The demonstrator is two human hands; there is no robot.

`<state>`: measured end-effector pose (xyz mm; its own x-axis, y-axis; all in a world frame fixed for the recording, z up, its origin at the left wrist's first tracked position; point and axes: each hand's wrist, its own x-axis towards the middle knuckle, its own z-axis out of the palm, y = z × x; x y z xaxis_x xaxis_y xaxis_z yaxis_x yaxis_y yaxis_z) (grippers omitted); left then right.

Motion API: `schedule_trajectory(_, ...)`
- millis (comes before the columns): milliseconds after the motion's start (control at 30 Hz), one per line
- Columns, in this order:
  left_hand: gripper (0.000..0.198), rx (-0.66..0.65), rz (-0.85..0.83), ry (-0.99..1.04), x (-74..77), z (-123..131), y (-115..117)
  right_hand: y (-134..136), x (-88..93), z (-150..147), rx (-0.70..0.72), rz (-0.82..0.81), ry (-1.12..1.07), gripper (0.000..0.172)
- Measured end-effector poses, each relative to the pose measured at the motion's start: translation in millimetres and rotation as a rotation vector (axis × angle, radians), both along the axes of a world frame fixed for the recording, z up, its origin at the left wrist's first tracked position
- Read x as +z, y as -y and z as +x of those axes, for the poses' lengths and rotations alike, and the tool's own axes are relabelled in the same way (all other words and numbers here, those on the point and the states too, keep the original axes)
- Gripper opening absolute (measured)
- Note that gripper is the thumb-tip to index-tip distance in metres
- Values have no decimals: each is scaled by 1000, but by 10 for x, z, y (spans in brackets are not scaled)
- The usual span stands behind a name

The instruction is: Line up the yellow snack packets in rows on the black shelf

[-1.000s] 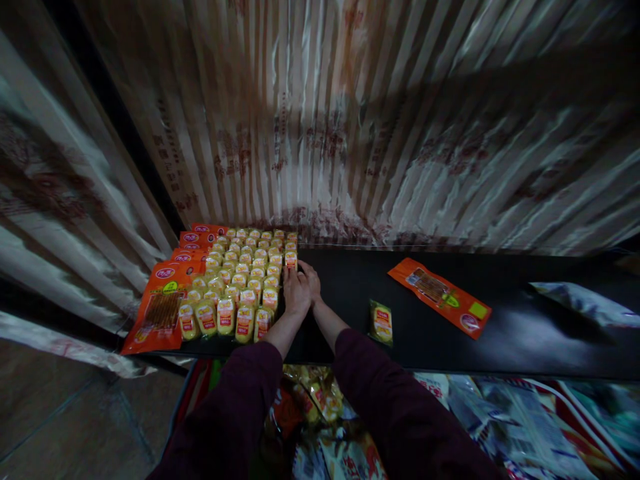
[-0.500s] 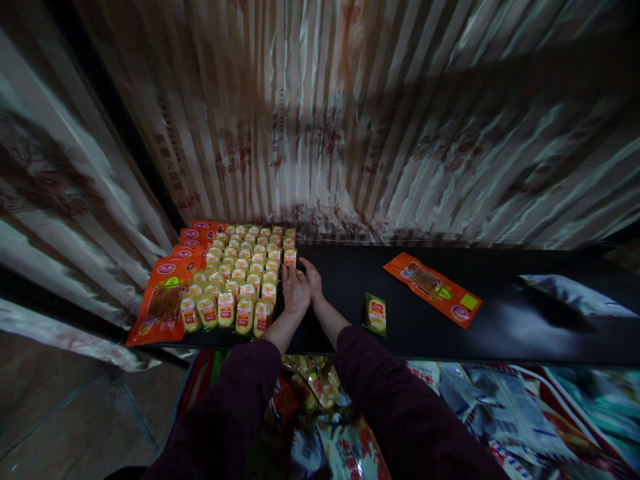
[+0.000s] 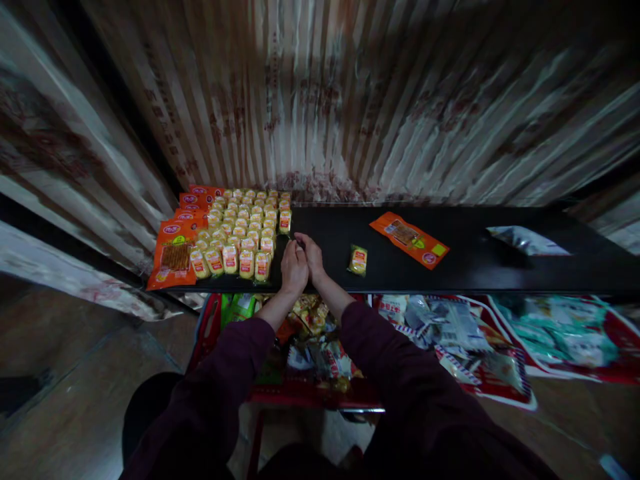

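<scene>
Both my hands are together over the black shelf (image 3: 325,230), just right of the rows of snack cakes. My left hand (image 3: 294,268) has its fingers curled and pressed side by side. Against it, my right hand (image 3: 313,257) is cupped with bent fingers; anything between the palms is hidden. A wrapped snack cake (image 3: 285,221) stands just beyond my fingertips, at the end of the right-hand column. Many yellow wrapped snack cakes (image 3: 230,258) stand upright in rows to the left. A single snack cake (image 3: 358,260) lies on the shelf to the right of my hands.
Orange snack packets (image 3: 173,253) line the left end of the shelf. Another orange packet (image 3: 410,240) and a silvery packet (image 3: 530,241) lie to the right. Red baskets (image 3: 320,395) with bagged snacks sit below the front edge. A striped curtain (image 3: 325,120) hangs behind.
My hands have drawn back slightly from the standing snack cake toward the shelf's front edge. The view has shifted, showing more of the baskets below.
</scene>
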<state>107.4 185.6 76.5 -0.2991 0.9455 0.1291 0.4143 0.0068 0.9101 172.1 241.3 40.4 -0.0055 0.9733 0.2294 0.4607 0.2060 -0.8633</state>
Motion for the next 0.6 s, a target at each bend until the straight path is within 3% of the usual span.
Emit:
schedule_trajectory(167, 43, -47, 20, 16, 17, -7, 529, 553, 94, 22, 24, 23, -61, 41)
schedule_trajectory(333, 42, -92, 53, -8, -61, -34, 1064, 1139, 117, 50, 96, 34, -39, 42)
schedule_trajectory(467, 38, -134, -38, 3, -231, -39, 1437, 1603, -49, 114, 97, 14, 2, 41)
schedule_trajectory(600, 33, -147, -235, 77, -569, -16, 1616, 1911, -380, 262, 112, -85, 64, 40)
